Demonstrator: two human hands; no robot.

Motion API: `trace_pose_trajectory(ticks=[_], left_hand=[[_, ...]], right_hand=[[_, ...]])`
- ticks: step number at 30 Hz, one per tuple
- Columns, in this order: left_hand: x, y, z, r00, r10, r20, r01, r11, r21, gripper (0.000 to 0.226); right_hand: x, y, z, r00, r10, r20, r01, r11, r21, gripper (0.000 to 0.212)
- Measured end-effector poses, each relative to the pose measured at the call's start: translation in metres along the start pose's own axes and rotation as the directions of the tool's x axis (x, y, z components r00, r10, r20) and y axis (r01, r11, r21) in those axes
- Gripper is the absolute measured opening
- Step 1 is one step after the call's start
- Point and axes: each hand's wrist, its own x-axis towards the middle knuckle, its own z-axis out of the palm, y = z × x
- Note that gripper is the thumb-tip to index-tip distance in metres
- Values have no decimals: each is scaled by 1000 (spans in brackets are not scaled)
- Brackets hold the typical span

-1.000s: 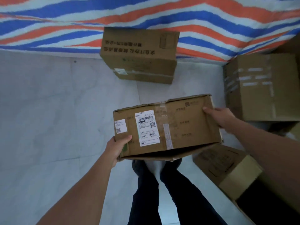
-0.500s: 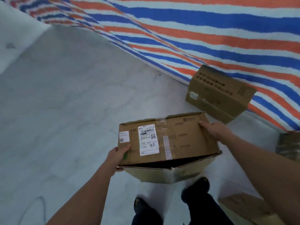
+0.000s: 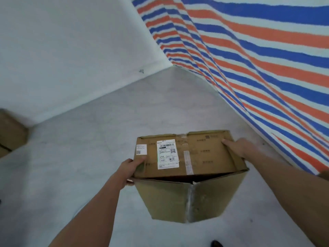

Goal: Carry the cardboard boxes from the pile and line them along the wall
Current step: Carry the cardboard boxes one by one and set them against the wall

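I carry a brown cardboard box (image 3: 199, 196) with a white shipping label on its top, held above the pale floor. My left hand (image 3: 130, 168) grips its left edge, thumb on top and fingers underneath. My right hand (image 3: 238, 146) holds the far right side, fingers laid over the top corner. The box's near face is taped down the middle and the top flap gapes slightly. A plain white wall (image 3: 62, 50) runs across the left and back, meeting the floor ahead of me.
A striped orange, blue and white tarp (image 3: 258, 59) covers the wall on the right down to the floor. Another cardboard box (image 3: 10, 134) stands against the white wall at the far left edge. My shoe tip (image 3: 216, 244) shows at the bottom.
My view has swung left: the pile's boxes left the frame, and the white wall, the room corner and a box at the far left have appeared. My grip on the box is unchanged.
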Motion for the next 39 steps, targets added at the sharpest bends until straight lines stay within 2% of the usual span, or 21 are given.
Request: trace_pose_trajectory(ticks=[8, 13, 16, 22, 25, 30, 35, 39], left_hand=[[96, 37, -124, 982, -5, -186, -36, 975, -218, 50], [163, 68, -199, 947, -93, -306, -13, 945, -327, 42], [197, 74, -256, 916, -147, -372, -22, 911, -412, 36], [233, 53, -350, 855, -249, -456, -28, 855, -518, 34], [270, 39, -418, 813, -288, -505, -49, 832, -553, 35], [330, 34, -537, 797, -296, -526, -59, 829, -556, 33], [383, 43, -658, 785, -327, -527, -17, 838, -546, 36], [437, 45, -733, 767, -363, -529, 15, 835, -550, 43]], right_hand=[[91, -213, 59, 980, -183, 77, 184, 983, -3, 64], [146, -352, 99, 953, -263, 152, 271, 962, -33, 65], [166, -453, 131, 917, -351, 187, 375, 921, -108, 70], [170, -605, 210, 829, -482, 283, 539, 824, -177, 84], [165, -691, 272, 777, -533, 334, 612, 765, -203, 82], [163, -815, 363, 755, -531, 384, 636, 735, -235, 78], [152, -931, 431, 738, -532, 415, 656, 708, -259, 85], [162, -1008, 482, 754, -504, 421, 632, 730, -260, 85]])
